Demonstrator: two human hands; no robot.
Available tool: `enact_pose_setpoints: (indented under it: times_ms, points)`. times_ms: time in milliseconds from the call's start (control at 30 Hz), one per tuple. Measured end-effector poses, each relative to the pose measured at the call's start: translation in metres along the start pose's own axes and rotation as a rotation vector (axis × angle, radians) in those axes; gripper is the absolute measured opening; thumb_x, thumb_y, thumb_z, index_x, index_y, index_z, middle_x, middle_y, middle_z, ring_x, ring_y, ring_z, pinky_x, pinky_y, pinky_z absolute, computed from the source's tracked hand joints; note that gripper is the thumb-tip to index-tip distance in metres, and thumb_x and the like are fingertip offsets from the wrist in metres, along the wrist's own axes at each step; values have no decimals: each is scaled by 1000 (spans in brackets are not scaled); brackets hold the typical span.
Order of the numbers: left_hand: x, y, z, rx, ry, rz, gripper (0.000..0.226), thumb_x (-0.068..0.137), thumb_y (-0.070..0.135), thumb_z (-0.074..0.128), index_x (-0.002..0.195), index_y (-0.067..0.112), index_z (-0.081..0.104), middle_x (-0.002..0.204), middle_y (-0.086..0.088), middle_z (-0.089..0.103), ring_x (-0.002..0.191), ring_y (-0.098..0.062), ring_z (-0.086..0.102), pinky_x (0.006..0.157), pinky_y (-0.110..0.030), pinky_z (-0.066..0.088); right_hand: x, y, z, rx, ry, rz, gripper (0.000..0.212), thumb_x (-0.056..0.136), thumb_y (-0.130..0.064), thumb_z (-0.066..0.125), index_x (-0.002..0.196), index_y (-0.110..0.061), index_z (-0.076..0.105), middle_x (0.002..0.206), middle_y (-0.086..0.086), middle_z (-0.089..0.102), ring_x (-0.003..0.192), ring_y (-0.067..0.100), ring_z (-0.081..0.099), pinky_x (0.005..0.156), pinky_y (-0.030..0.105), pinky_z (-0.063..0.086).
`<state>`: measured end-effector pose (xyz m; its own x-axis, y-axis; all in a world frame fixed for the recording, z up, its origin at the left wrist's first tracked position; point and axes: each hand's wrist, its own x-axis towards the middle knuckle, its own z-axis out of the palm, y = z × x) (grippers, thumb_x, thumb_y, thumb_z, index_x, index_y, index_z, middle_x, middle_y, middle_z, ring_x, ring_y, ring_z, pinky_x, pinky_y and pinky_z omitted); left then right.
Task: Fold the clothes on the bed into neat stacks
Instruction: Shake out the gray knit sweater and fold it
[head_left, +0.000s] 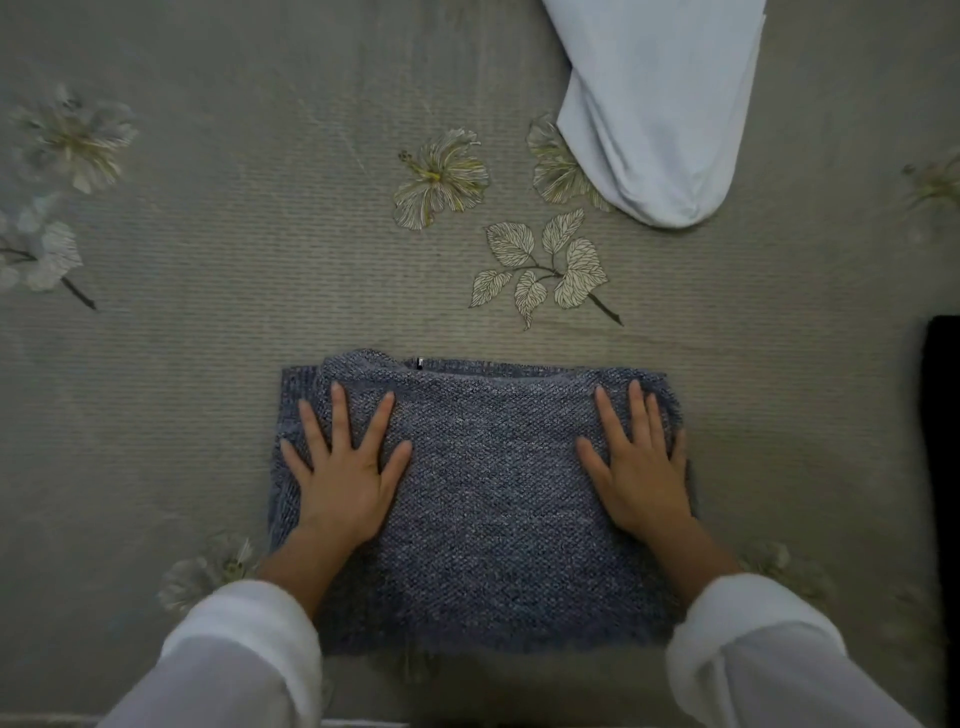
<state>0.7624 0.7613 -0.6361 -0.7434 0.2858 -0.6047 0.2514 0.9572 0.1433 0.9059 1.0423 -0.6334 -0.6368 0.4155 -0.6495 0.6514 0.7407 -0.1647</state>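
A blue-grey knitted sweater (488, 499) lies folded into a rectangle on the bed, close to the near edge. My left hand (345, 467) lies flat on its left part with the fingers spread. On the right part, my right hand (641, 462) presses down flat, fingers straight and pointing away from me. Both sleeves are white. Neither hand grips the knit.
The bed cover (208, 260) is grey-green with printed flowers and leaves. A pale blue garment (660, 104) lies at the far right, and a black item (943, 441) shows at the right edge.
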Motion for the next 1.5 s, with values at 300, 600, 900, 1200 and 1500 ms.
enact_pose_setpoints:
  times_ms: [300, 600, 900, 1200, 1500]
  points:
    - [6, -26, -18, -207, 70, -17, 72, 86, 68, 27, 141, 54, -18, 158, 2, -22, 145, -29, -18, 115, -55, -3, -10, 26, -29, 356, 250, 50, 68, 91, -31, 58, 150, -33, 24, 158, 4, 15, 142, 28, 17, 113, 56, 19]
    - [-50, -50, -19, -850, 35, -432, 85, 84, 42, 68, 149, 15, 20, 148, -15, 36, 127, -34, 45, 104, -45, 38, -53, 33, -16, 1109, -27, 605, 53, 78, -20, 77, 122, 1, 57, 113, 14, 64, 76, 21, 61, 71, 32, 49]
    - [-90, -38, -55, -843, 46, -290, 42, 79, 23, 75, 116, 11, 59, 106, -11, 66, 95, -27, 63, 89, -43, 51, -113, 11, -55, 1074, 82, 440, 46, 78, -22, 78, 119, -7, 63, 106, 11, 68, 82, 24, 63, 78, 33, 49]
    - [-140, 21, -82, -795, -35, 45, 42, 83, 18, 71, 122, 9, 58, 110, -8, 67, 93, -25, 65, 82, -37, 53, -225, 49, -48, 1165, 227, 459, 40, 77, -20, 80, 112, -10, 63, 102, 6, 69, 78, 18, 65, 71, 31, 53]
    - [-151, 168, -101, -651, -94, 367, 37, 82, 23, 71, 115, 12, 58, 102, -3, 66, 87, -21, 64, 77, -39, 54, -304, 135, -65, 1324, 568, 626, 48, 79, -23, 78, 121, -7, 60, 100, 4, 61, 78, 18, 59, 78, 34, 46]
